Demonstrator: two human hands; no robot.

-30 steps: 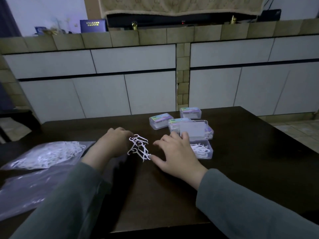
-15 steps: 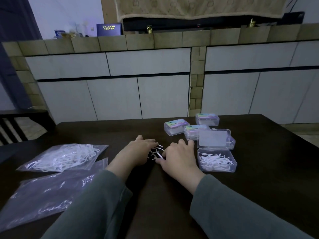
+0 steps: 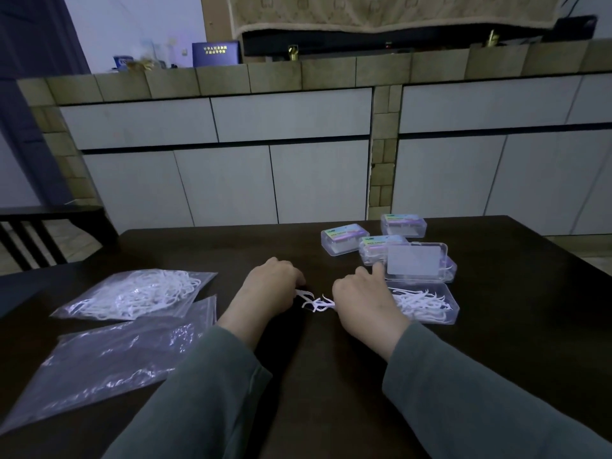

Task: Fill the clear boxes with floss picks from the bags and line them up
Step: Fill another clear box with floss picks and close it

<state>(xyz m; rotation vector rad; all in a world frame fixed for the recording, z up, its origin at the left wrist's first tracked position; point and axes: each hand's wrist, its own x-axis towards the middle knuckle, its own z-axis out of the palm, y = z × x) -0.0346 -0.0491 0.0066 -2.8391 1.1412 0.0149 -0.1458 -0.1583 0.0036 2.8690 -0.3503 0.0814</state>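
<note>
A small bunch of white floss picks [image 3: 314,302] lies on the dark table [image 3: 516,342] between my two hands. My left hand [image 3: 270,291] curls its fingers round the left end of the bunch. My right hand [image 3: 362,301] grips the right end, its fingertips hidden. Just right of that hand an open clear box [image 3: 427,304] holds several picks, its lid [image 3: 415,261] raised behind it. Three closed clear boxes with coloured labels [image 3: 344,238] stand beyond. At the left lies a bag full of picks [image 3: 139,294] and a flatter bag [image 3: 109,356] nearer me.
A chair back [image 3: 39,233] stands off the table's left far corner. White cabinet doors under a tiled counter [image 3: 298,160] run behind the table. The table's far edge lies close behind the closed boxes.
My hands have drawn together, squeezing the loose spread of picks into a tight bunch. The camera has tilted and moved back, so the whole scene sits lower and the bags show more.
</note>
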